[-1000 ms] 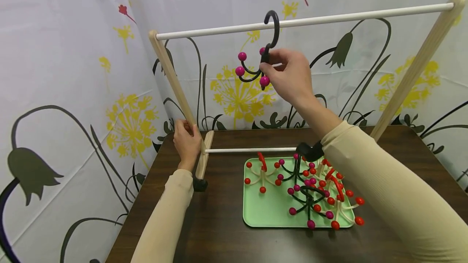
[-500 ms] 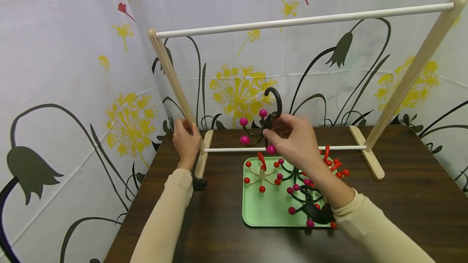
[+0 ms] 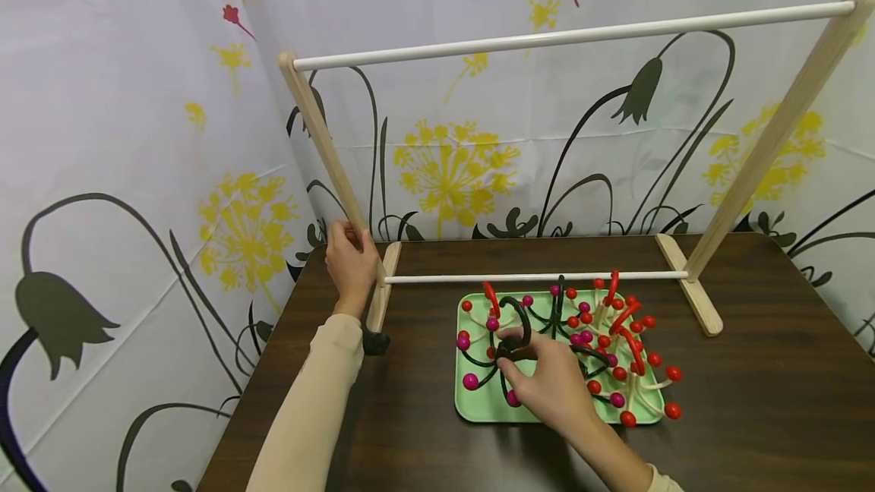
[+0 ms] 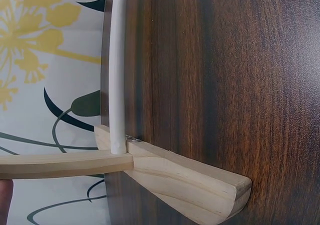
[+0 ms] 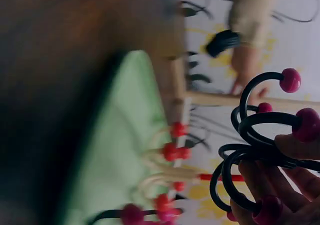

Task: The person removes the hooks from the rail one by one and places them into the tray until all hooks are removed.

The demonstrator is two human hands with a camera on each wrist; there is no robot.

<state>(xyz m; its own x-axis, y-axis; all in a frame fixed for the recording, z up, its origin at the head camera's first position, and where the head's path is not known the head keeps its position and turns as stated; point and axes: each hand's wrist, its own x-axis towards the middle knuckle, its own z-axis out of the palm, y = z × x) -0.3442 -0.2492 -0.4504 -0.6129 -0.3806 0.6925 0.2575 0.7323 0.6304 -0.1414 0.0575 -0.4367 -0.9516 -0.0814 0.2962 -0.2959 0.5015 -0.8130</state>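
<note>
My right hand (image 3: 552, 386) pinches the stem of a black hook hanger (image 3: 525, 323) with curved arms tipped by magenta balls. It is low over the left half of the green tray (image 3: 478, 408); whether its arms touch the tray I cannot tell. In the right wrist view the fingers (image 5: 280, 185) lie around the stem of the hanger, its arms curling outward. My left hand (image 3: 352, 264) grips the left wooden post (image 3: 333, 165) of a rack near its foot. Only a bit of finger (image 4: 5, 197) shows in the left wrist view.
More hangers stand on the tray: cream ones with red hooks (image 3: 634, 351) and red balls, and black ones (image 3: 559, 302) with magenta balls. A white top bar (image 3: 574, 36) and lower bar (image 3: 437, 279) span the rack. Behind the dark table (image 3: 403, 431) hangs a flowered curtain (image 3: 137, 97).
My right hand has lowered the black hanger from beside the top bar to just over the tray. The left hand has stayed on the post.
</note>
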